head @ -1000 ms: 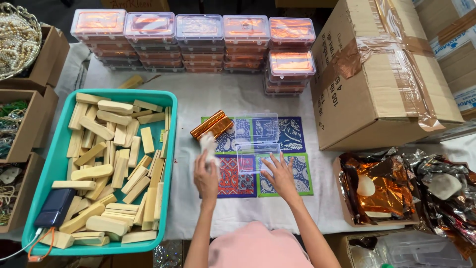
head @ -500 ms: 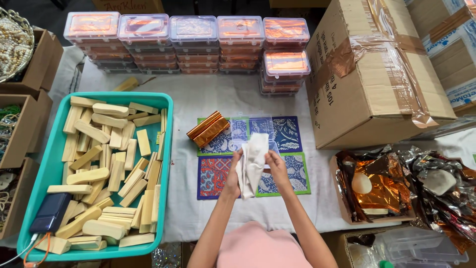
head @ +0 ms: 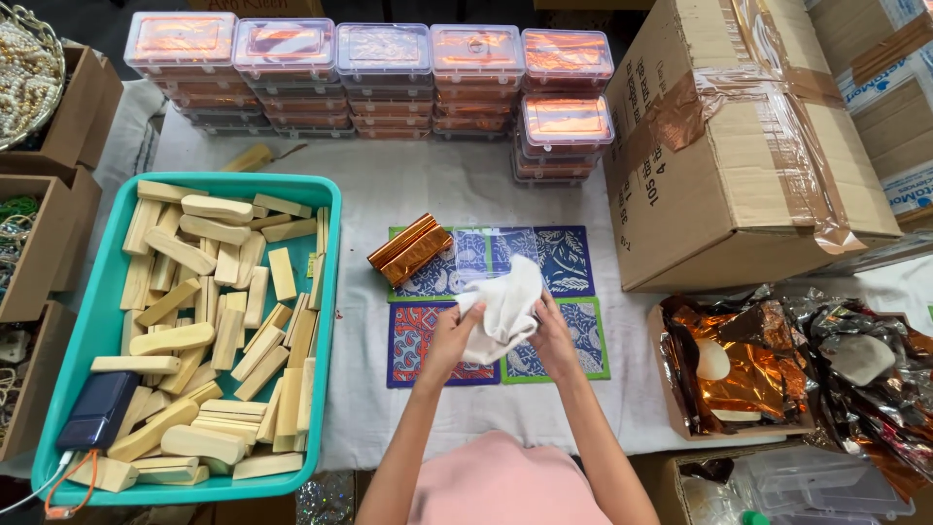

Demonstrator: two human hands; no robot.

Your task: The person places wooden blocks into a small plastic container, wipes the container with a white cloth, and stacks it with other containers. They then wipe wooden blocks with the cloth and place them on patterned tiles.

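My left hand and my right hand both grip a crumpled white cloth held between them, just above the table. Beneath the cloth lie several patterned square tiles, blue, red and green-edged, laid out in a block. A copper-foil wrapped block rests tilted on the upper left tile, a little way from my left hand.
A teal tray of pale wooden blocks and a dark blue power bank stands at left. Stacked clear lidded boxes line the back. A large cardboard box is at right, with crumpled foil wrappers below it.
One second ago my hands were apart and flat on the tiles. They have come together and lifted the white cloth, now bunched between both hands.
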